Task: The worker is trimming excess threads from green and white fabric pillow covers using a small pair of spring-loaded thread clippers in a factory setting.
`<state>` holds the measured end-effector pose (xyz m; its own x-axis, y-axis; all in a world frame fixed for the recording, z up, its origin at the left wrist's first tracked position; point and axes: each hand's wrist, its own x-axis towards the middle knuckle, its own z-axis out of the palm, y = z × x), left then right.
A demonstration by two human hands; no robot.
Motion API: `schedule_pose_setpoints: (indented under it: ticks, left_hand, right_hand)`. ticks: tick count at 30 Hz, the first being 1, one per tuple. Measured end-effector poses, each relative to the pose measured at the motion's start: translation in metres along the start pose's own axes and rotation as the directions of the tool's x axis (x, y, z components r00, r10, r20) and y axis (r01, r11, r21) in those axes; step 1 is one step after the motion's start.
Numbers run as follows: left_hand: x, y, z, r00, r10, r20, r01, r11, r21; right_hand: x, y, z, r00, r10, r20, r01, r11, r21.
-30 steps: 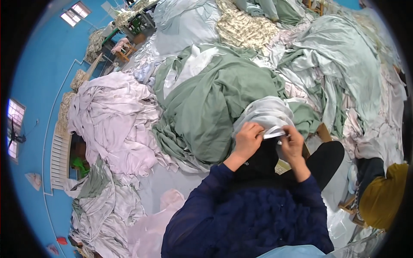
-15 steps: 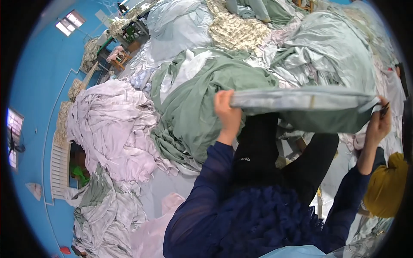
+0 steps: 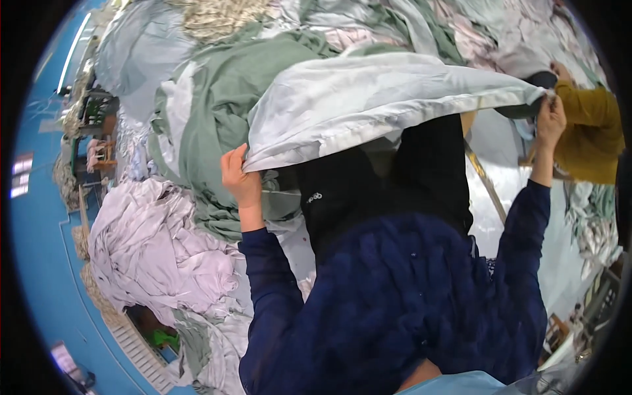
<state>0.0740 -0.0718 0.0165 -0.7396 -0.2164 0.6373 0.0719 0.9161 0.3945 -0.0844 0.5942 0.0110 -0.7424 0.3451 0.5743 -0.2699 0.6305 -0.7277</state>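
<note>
I have left grip and right grip each holding pale cloth by its edge, spread across black trousers. Stretching step, I judge; next move wants even tension. Right-side pinch too small to read.

Carrier: a smooth, pale grey floor, bare in patches to the right of a large, sage-green, crumpled cloth heap. That heap is piled on the floor. On its near left side lies a broad, creased lilac cloth pile; on the same side, farther off, a rumpled pile of whitish and green cloth. Left of the green heap and farther back is a rounded, pale blue cloth heap. Well to its right lies crumpled green-and-white cloth. Undersides are hidden.
</note>
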Motion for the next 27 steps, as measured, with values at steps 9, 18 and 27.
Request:
schedule_pose_setpoints:
  ticks: [9,18,27]
  left_hand:
    - [-0.023,-0.011,-0.003,0.957,0.045,0.285,-0.034,0.999,-0.042]
    - [0.007,0.048,-0.002,0.834,0.074,0.547,-0.158,0.982,0.107]
    - [-0.031,0.160,0.090,-0.057,0.131,0.990,0.769,-0.627,0.127]
  right_hand:
    - [-0.060,0.040,0.021,0.978,0.173,0.117,-0.137,0.953,-0.271]
    - [-0.071,0.059,0.035,0.912,0.341,0.227,-0.182,0.833,-0.522]
    - [-0.131,-0.108,0.104,0.924,0.179,0.337,-0.197,0.980,0.019]
